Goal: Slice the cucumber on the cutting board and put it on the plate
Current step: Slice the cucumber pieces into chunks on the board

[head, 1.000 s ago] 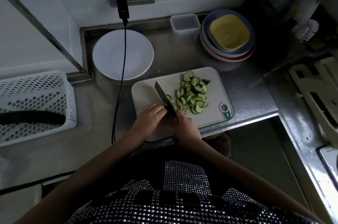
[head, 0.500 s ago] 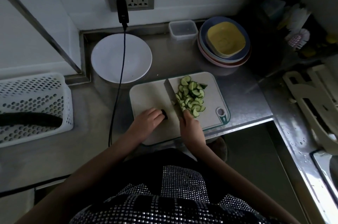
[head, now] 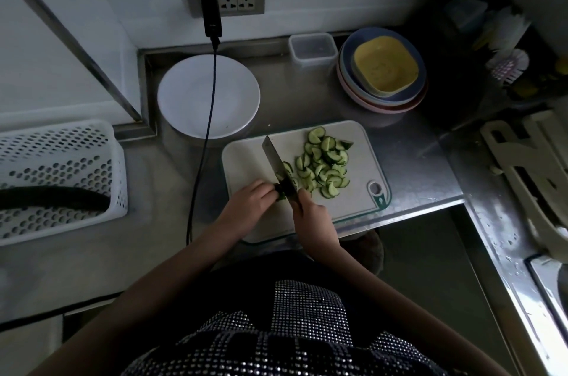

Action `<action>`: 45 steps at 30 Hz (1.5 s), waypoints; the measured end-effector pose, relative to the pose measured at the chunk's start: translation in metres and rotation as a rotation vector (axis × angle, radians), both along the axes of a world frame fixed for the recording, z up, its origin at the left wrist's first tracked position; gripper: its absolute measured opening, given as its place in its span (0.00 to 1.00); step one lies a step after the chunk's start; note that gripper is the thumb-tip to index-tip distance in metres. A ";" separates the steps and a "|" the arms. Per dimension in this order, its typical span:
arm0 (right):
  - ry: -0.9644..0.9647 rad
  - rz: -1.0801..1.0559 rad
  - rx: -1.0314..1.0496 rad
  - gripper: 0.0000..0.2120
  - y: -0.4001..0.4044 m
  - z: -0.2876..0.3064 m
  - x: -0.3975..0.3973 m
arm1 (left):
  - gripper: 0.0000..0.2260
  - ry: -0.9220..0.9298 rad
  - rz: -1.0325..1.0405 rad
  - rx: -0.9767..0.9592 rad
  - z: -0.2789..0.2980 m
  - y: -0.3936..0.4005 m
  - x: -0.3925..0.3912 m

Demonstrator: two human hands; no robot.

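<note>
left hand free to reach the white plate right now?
Probably not yet: the left hand holds the cucumber stub beside the knife. The white plate lies unobstructed beyond the cutting board.

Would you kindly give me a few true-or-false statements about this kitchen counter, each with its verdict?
1. The right hand holds the knife. True.
2. The white plate already carries cucumber slices. False: it carries none; the slices lie on the cutting board.
3. The left hand holds the last cucumber piece beside the blade. True.
4. The yellow bowl sits in the white basket. False: it sits on stacked plates.
</note>
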State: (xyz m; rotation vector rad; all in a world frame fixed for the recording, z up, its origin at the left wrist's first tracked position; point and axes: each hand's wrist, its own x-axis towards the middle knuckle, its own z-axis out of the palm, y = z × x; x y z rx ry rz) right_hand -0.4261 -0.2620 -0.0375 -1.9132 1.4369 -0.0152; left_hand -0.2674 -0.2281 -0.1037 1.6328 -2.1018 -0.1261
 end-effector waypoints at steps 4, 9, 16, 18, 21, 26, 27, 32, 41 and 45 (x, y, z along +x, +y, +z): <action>0.047 0.019 -0.015 0.08 0.000 -0.005 0.002 | 0.12 0.017 0.009 0.007 -0.001 0.000 0.000; 0.150 0.066 0.012 0.06 0.001 -0.014 0.002 | 0.11 0.030 0.015 0.019 -0.005 0.000 0.000; 0.170 0.061 -0.004 0.06 -0.003 -0.012 -0.002 | 0.11 0.038 0.015 0.022 -0.006 0.000 0.000; 0.180 0.002 -0.032 0.06 -0.008 -0.012 -0.007 | 0.10 0.044 0.017 0.009 -0.006 0.000 0.000; 0.098 -0.124 -0.046 0.03 -0.015 -0.008 -0.012 | 0.09 0.062 0.010 -0.004 -0.007 0.000 0.001; -0.015 -0.070 -0.036 0.06 -0.006 0.002 -0.005 | 0.11 0.044 0.007 0.002 -0.007 0.000 0.001; -0.024 -0.049 -0.032 0.07 -0.004 0.003 -0.003 | 0.12 0.047 0.011 0.004 -0.006 0.000 0.000; -0.006 -0.020 -0.010 0.08 0.001 -0.001 0.002 | 0.11 0.065 0.028 0.027 -0.002 0.001 0.000; 0.020 0.008 0.002 0.08 0.001 -0.005 0.004 | 0.11 0.075 0.015 0.052 -0.003 0.000 0.001; 0.078 0.051 0.035 0.05 0.000 -0.008 0.004 | 0.11 0.070 0.020 0.044 -0.005 0.000 0.001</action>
